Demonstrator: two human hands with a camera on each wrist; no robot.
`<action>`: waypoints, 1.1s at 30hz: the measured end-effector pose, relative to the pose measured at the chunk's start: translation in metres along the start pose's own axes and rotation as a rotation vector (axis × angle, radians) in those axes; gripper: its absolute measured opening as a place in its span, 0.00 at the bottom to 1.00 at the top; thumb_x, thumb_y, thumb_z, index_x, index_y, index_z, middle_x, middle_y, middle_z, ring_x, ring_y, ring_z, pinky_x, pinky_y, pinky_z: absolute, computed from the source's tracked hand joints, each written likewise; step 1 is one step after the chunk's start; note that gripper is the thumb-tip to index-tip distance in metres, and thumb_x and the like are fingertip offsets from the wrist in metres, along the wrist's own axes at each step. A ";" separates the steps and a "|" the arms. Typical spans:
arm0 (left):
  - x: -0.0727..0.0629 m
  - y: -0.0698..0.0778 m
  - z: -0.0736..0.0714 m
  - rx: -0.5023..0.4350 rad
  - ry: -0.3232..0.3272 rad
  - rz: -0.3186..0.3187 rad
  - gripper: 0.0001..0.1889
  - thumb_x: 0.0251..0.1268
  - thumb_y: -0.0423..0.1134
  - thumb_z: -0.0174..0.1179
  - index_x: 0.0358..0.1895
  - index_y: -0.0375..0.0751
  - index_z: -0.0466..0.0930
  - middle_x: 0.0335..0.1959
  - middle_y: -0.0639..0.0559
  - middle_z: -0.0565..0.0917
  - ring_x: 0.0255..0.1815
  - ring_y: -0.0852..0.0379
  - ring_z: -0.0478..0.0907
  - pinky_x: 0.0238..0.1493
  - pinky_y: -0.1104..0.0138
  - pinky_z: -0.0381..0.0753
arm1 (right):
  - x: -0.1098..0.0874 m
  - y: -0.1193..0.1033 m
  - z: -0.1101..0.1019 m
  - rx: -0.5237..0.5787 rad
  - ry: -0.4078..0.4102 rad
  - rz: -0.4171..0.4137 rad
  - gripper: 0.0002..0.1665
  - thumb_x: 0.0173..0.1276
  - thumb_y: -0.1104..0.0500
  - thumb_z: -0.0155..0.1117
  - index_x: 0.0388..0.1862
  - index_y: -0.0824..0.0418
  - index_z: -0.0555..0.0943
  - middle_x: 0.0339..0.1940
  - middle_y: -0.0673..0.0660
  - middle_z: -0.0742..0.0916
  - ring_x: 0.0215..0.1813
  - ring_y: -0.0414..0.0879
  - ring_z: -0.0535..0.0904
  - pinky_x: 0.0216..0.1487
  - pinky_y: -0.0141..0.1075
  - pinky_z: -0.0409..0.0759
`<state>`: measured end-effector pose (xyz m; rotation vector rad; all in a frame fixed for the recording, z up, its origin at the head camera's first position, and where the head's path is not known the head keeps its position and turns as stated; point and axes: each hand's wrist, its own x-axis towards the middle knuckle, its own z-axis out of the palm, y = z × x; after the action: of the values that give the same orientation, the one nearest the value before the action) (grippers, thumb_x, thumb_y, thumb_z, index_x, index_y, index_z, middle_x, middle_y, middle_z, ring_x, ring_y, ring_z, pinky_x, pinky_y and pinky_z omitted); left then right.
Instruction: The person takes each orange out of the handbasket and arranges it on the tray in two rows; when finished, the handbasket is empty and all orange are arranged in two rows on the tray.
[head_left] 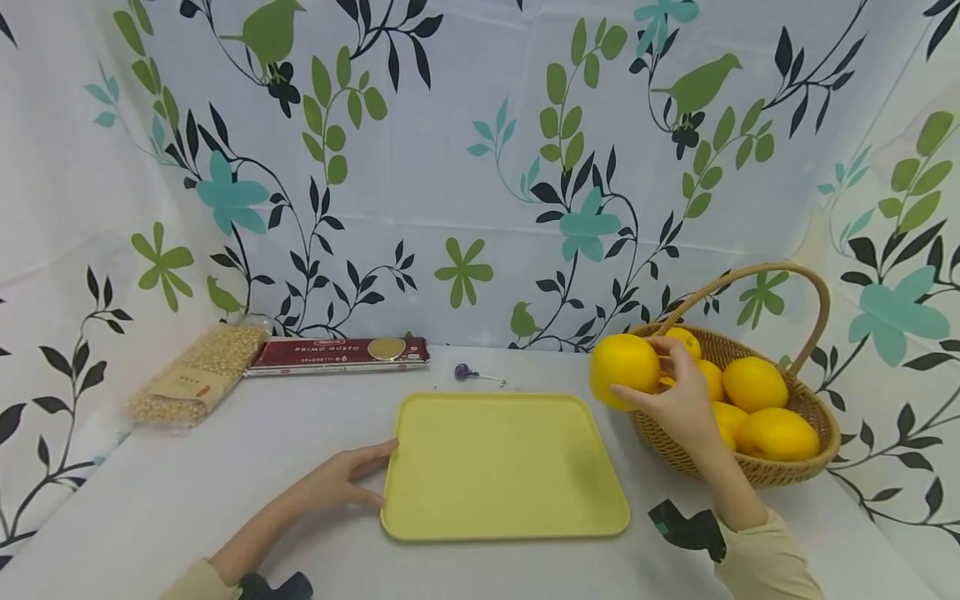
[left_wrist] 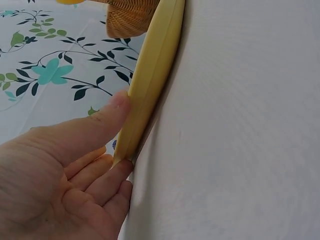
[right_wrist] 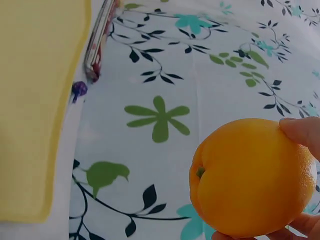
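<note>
My right hand (head_left: 678,404) grips an orange (head_left: 624,372) between thumb and fingers, at the left side of the wicker basket (head_left: 813,467). In the right wrist view the orange (right_wrist: 250,177) shows its small green stem, with the thumb on top and fingertips beneath. Several more yellow fruits (head_left: 776,434) lie in the basket. My left hand (head_left: 347,479) touches the left edge of a yellow tray (head_left: 502,467), fingers loosely extended. Seen from the left wrist, the thumb meets the side of the tray (left_wrist: 155,65) and other fingertips are at its corner.
A purple-wrapped lollipop (head_left: 463,372) lies behind the tray. Back left are a red spaghetti pack (head_left: 337,356) and a clear bag of pale grains (head_left: 198,371). The basket's tall handle (head_left: 813,287) arches over it. A patterned cloth (head_left: 450,167) hangs behind the white table.
</note>
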<state>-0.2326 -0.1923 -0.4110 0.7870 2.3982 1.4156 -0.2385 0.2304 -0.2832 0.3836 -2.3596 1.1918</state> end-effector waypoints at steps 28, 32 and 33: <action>-0.004 -0.004 0.001 0.067 -0.007 -0.003 0.46 0.39 0.43 0.70 0.64 0.30 0.58 0.65 0.39 0.59 0.64 0.41 0.53 0.61 0.50 0.47 | 0.028 -0.022 0.132 0.320 -0.199 0.035 0.41 0.46 0.63 0.73 0.57 0.67 0.63 0.53 0.63 0.72 0.48 0.56 0.71 0.49 0.46 0.75; -0.005 -0.003 0.002 0.051 -0.017 -0.005 0.45 0.41 0.42 0.70 0.65 0.31 0.57 0.65 0.38 0.58 0.65 0.40 0.51 0.62 0.48 0.46 | 0.030 -0.024 0.147 0.320 -0.198 0.032 0.40 0.46 0.62 0.73 0.57 0.65 0.65 0.52 0.60 0.73 0.46 0.54 0.72 0.47 0.44 0.76; -0.005 -0.003 0.002 0.049 -0.017 -0.005 0.45 0.42 0.42 0.70 0.65 0.31 0.57 0.65 0.38 0.58 0.65 0.40 0.51 0.62 0.48 0.46 | 0.031 -0.025 0.150 0.319 -0.201 0.033 0.39 0.46 0.61 0.73 0.56 0.64 0.65 0.51 0.59 0.73 0.46 0.53 0.71 0.47 0.43 0.76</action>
<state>-0.2286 -0.1948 -0.4152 0.8005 2.4290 1.3468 -0.2959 0.0929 -0.3278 0.5961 -2.3472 1.6198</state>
